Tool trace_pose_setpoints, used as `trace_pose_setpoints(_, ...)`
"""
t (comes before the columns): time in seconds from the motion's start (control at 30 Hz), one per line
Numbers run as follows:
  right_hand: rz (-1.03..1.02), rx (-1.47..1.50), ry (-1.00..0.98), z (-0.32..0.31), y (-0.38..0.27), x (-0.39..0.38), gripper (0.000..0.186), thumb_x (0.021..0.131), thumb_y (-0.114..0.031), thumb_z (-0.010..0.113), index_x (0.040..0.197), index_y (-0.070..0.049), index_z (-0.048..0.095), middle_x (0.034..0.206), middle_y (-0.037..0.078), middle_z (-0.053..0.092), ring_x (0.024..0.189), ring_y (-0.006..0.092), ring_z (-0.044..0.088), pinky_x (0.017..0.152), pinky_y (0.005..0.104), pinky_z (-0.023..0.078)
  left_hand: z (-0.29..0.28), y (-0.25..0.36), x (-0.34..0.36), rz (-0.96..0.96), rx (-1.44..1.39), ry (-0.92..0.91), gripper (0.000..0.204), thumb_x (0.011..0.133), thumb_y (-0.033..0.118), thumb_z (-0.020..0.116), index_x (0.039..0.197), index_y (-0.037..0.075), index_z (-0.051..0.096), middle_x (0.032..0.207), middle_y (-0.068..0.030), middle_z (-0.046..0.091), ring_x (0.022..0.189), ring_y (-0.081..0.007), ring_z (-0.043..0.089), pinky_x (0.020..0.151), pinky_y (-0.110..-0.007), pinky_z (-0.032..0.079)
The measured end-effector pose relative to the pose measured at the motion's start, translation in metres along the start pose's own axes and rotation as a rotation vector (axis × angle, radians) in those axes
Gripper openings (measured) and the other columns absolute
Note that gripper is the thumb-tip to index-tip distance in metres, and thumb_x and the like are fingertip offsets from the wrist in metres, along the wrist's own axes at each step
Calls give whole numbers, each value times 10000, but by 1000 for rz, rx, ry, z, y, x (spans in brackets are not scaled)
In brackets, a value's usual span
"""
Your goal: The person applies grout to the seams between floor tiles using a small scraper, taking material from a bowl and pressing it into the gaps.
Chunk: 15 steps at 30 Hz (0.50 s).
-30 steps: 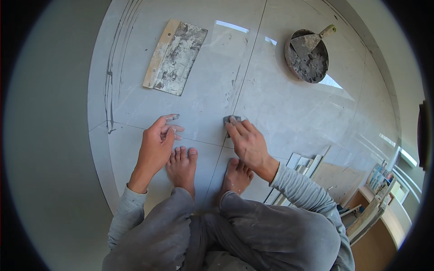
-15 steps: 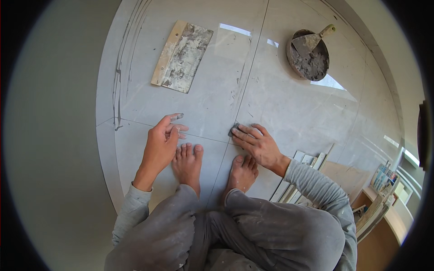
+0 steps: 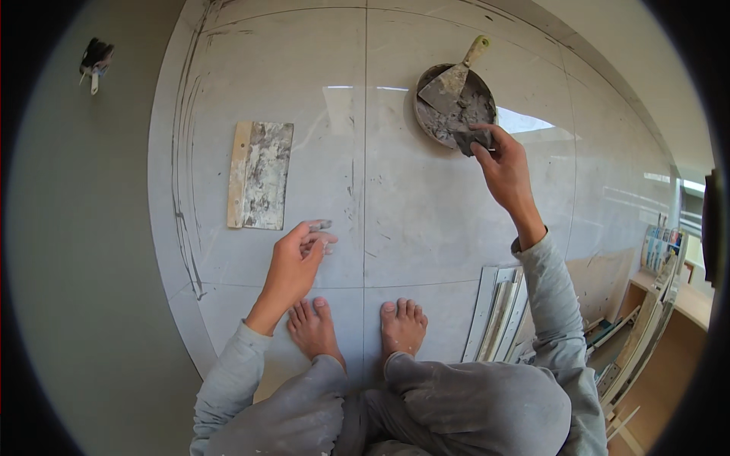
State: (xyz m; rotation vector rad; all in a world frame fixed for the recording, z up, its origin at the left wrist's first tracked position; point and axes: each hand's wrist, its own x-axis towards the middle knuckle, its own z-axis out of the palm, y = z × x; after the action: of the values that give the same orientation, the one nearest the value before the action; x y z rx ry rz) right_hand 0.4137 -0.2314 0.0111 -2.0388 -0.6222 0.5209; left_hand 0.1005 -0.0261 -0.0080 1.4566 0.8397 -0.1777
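My right hand point(image 3: 502, 159) grips a small dark grey pad point(image 3: 469, 140) at the near rim of a round bowl point(image 3: 426, 121) of grey paste point(image 3: 449, 121). A putty knife point(image 3: 449, 83) with a pale, green-ended handle rests in that bowl. My left hand point(image 3: 300, 254) hangs over the tiles above my left foot, fingers loosely bent and apart, with grey smears on the fingertips and nothing visible held. Left of centre lies a wide, paste-spattered scraper point(image 3: 266, 175) with a wooden strip along one edge.
Large glossy tiles point(image 3: 395, 228) with thin joints surround my bare feet point(image 3: 403, 327). A plain wall point(image 3: 91, 228) at the left has a dark opening point(image 3: 97, 55) with a white piece. Metal strips point(image 3: 494, 311), boards point(image 3: 654, 334) and a wooden cabinet point(image 3: 677, 365) stand or lie at the right.
My right hand has moved forward from the tile joint to the bowl, carrying the dark pad. The view has shifted, bringing more of the far tiles and left wall into sight.
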Motion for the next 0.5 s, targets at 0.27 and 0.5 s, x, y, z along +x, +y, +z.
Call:
trace_pose_setpoints(0.27, -237, -461, -115, 17, 13, 66, 310, 843, -3, 649, 1151, 24, 636, 1023, 272, 697, 978, 474, 654, 854, 532, 523, 103, 80, 162, 232, -187, 28, 371, 1024, 47, 603, 1346, -46, 443, 1161, -162, 672, 986, -192, 712, 848, -296, 589)
trace_pose_setpoints(0.5, -76, -496, -321, 16, 11, 68, 303, 839, -7, 631, 1138, 35, 622, 1019, 279, 692, 1023, 488, 635, 890, 548, 499, 142, 85, 185, 105, -394, 156, 396, 969, 10, 670, 1287, -68, 446, 1060, -154, 683, 883, -205, 731, 767, -287, 605)
